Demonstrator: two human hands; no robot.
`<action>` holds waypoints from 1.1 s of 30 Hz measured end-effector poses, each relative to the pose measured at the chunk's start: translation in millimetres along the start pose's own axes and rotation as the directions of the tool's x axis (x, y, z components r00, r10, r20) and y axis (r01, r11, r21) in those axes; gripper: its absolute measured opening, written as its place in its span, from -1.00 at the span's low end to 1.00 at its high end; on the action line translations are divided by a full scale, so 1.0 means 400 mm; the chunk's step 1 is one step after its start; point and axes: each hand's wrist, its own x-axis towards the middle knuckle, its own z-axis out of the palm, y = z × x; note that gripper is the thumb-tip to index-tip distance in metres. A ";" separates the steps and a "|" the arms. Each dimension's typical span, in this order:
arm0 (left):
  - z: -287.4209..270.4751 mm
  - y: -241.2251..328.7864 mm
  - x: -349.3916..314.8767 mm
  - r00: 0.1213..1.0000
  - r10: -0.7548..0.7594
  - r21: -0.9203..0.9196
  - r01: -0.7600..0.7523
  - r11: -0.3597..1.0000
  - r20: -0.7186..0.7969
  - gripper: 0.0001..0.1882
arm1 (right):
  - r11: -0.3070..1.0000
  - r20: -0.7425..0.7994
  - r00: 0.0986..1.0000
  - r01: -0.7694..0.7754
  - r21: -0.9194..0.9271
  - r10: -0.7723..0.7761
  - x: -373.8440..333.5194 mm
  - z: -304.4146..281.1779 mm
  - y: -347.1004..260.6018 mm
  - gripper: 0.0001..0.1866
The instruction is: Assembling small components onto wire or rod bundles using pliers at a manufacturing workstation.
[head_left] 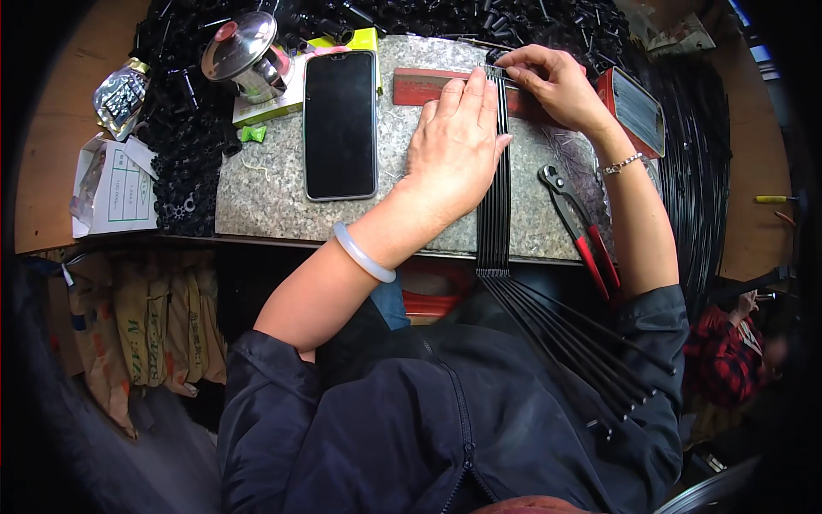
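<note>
A row of thin black rods [492, 218] lies side by side across a red bar [419, 86]. Their near ends fan out over my lap. My left hand [452, 141] lies flat on the rods with its fingers stretched out, pressing at the bar. At the rods' far ends, my right hand [552, 86] is closed in a pinch of thumb and forefinger; what it holds is too small to make out. Pliers [575, 218] with red handles lie on the stone slab [265, 201], right of the rods. A red tin [638, 113] of thin metal pins stands beside my right wrist.
Left of my left hand lies a black smartphone [341, 128] against a yellow-green box [364, 41]. A metal pot [257, 64] stands behind it, near a green wrapper [253, 134]. Black parts [411, 17] heap along the back. A white carton [116, 188] sits far left; more rods [693, 171] lie right.
</note>
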 end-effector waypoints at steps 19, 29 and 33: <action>0.006 -0.003 0.004 1.000 0.009 0.027 -0.009 1.000 -0.004 -0.40 | 0.998 0.019 0.999 -0.043 0.050 0.042 0.002 0.003 -0.011 -0.82; 0.010 -0.004 0.003 0.999 0.013 0.073 -0.016 0.997 0.037 -0.33 | 0.999 -0.056 0.998 -0.003 -0.047 0.001 0.004 0.017 -0.004 -0.84; 0.010 -0.004 0.003 0.999 0.010 0.073 -0.013 0.997 0.042 -0.33 | 0.996 -0.126 0.991 0.043 0.073 -0.034 -0.001 0.019 -0.010 -0.84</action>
